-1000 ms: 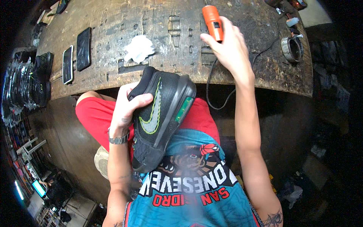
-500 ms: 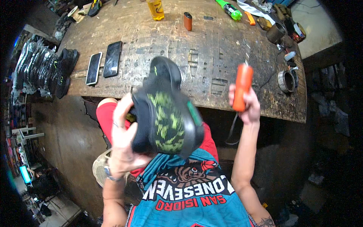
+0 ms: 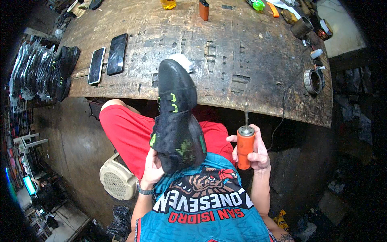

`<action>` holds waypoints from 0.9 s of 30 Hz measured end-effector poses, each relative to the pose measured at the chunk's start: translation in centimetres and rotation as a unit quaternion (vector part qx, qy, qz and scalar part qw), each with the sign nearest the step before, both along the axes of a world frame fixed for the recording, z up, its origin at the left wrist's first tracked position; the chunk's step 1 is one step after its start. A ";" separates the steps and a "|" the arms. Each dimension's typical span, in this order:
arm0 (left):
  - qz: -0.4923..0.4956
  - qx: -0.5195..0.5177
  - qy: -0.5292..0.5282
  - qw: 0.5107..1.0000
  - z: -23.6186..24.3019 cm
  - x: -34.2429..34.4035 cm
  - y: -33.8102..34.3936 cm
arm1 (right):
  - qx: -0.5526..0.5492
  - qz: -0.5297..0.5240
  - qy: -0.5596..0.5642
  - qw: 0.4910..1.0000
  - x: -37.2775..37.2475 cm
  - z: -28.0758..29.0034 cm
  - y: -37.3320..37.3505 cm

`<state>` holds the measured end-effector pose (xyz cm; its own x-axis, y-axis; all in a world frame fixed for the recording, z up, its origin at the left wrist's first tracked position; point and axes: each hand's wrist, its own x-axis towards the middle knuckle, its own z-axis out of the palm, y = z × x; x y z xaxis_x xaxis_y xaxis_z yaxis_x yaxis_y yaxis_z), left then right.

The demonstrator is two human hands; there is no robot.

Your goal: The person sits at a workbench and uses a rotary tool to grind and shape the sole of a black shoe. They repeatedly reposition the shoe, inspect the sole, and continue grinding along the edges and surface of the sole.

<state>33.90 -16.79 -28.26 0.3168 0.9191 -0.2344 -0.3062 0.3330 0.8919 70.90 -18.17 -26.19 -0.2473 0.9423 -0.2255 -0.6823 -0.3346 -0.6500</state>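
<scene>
A black shoe (image 3: 177, 117) with yellow-green accents is held upright over my lap, its toe pointing away from me past the bench edge. My left hand (image 3: 153, 167) is closed around its heel end from below; the shoe hides most of the fingers. To the right, apart from the shoe, my right hand (image 3: 258, 155) grips an orange cylindrical tool (image 3: 245, 149). A metal collar tops the tool, and a thin metal bit (image 3: 246, 115) sticks up from it. Behind the shoe's toe, a white object (image 3: 184, 63) on the bench is partly hidden.
Two phones (image 3: 117, 54) lie on the left of the worn wooden bench (image 3: 161, 30). Beyond stand an orange object (image 3: 204, 11) and a yellow bottle (image 3: 168, 4). A metal ring (image 3: 312, 81) and cup (image 3: 302, 27) sit right. Black shoes (image 3: 67, 66) and plastic-wrapped items (image 3: 34, 72) are left.
The shoe has turned from a blurred, tilted pose to toe away from me. My left hand shifted to its heel end. My right hand came lower and nearer with the orange tool.
</scene>
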 end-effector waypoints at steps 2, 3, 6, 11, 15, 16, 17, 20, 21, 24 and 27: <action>0.033 -0.101 -0.076 0.991 0.6 -1.0 -0.1 | -0.005 0.030 0.022 0.999 -0.2 0.0 0.0; 0.048 -0.135 -0.196 0.970 0.6 -1.4 0.2 | -0.012 0.029 0.014 0.999 -0.4 0.0 0.1; 0.113 -0.184 -0.265 0.940 0.3 -1.9 -0.2 | -0.039 0.039 0.006 0.998 -1.1 0.0 0.2; 0.172 -0.191 -0.172 0.951 -0.6 -1.3 -0.7 | -0.038 0.034 -0.008 0.999 -2.4 -0.2 0.9; 0.176 -0.185 -0.182 0.949 -0.5 -1.1 -0.7 | 0.018 0.059 -0.151 0.987 -3.1 1.0 2.5; 0.185 -0.183 -0.193 0.946 -0.5 -1.0 -0.7 | 0.040 0.072 -0.197 0.977 -3.3 1.6 3.2; 0.193 -0.181 -0.204 0.942 -0.5 -1.0 -0.6 | 0.069 0.090 -0.300 0.947 -3.4 2.2 3.9; 0.202 -0.179 -0.188 0.944 -0.6 -0.8 -0.8 | 0.115 0.124 -0.524 0.835 -3.6 4.2 6.1; 0.208 -0.178 -0.183 0.944 -0.7 -0.8 -0.9 | 0.153 0.131 -0.579 0.790 -3.7 4.8 6.8; 0.213 -0.168 -0.178 0.946 -0.8 -0.7 -1.0 | 0.181 0.155 -0.629 0.740 -4.0 6.1 8.6; 0.218 -0.162 -0.170 0.947 -0.8 -0.6 -1.1 | 0.204 0.214 -0.666 0.684 -4.1 6.7 10.0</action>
